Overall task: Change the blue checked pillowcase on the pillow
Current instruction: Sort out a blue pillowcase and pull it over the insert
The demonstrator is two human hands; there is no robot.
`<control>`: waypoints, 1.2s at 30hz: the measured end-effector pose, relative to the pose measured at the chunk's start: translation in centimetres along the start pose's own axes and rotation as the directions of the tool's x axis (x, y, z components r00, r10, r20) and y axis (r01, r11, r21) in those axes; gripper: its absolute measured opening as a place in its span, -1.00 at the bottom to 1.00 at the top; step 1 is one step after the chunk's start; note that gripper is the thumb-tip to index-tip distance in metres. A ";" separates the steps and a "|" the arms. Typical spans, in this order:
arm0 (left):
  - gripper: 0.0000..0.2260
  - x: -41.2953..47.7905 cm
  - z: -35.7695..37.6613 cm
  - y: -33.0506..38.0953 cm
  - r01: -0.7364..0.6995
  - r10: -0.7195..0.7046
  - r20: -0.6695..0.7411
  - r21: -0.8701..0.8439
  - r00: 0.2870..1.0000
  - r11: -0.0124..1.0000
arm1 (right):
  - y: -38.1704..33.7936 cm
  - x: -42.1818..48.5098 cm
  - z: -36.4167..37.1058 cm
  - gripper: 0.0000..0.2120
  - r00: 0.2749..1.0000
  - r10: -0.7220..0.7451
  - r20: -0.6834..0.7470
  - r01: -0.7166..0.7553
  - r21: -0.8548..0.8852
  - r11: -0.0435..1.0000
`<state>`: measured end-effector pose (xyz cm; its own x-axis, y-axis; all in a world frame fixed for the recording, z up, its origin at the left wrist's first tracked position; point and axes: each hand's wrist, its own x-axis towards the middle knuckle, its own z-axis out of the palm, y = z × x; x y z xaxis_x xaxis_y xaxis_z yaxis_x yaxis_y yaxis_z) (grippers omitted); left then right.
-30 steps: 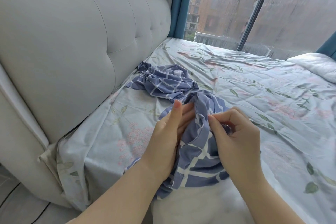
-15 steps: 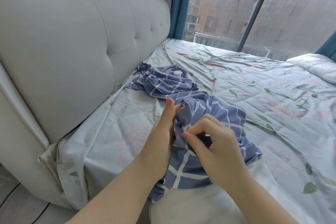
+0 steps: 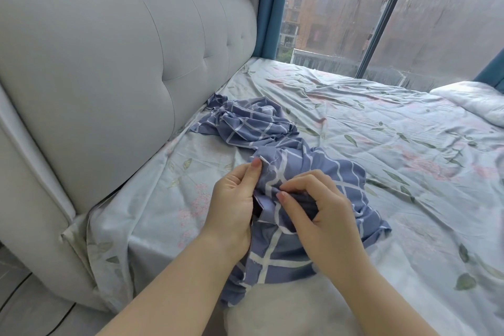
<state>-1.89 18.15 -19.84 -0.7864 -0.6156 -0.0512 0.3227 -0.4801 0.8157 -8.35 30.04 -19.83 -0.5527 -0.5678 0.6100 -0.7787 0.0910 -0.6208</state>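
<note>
A blue checked pillowcase (image 3: 283, 256) lies bunched over the near end of a white pillow (image 3: 278, 311) at the bottom of the view. My left hand (image 3: 234, 199) pinches its raw edge between thumb and fingers. My right hand (image 3: 319, 213) grips a fold of the same cloth just to the right, fingers curled into it. A second blue checked pillowcase (image 3: 245, 123) lies crumpled farther back, close to the headboard; its cloth seems to meet the one I hold.
The bed carries a pale floral sheet (image 3: 381, 144). A grey padded headboard (image 3: 109, 63) runs along the left. A white pillow or duvet (image 3: 474, 101) lies at the far right. Beyond are a large window (image 3: 354, 8) and a teal curtain (image 3: 270, 3).
Both hands have gathered the cloth and worked along its edge. My right hand moved left, closer to my left hand, and the fabric spread out to the right on the bed.
</note>
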 end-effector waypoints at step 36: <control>-0.35 2.1 -2.2 -0.8 0.214 -0.123 -0.302 0.288 0.945 0.934 | 3.2 0.0 0.0 -0.91 0.994 -0.060 0.096 0.072 -0.135 0.988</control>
<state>-2.68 15.88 -21.86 -0.6239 -0.7116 -0.3232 -0.0184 -0.4000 0.9163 -10.87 30.35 -21.78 -0.4743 -0.6479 0.5961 -0.8496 0.1594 -0.5027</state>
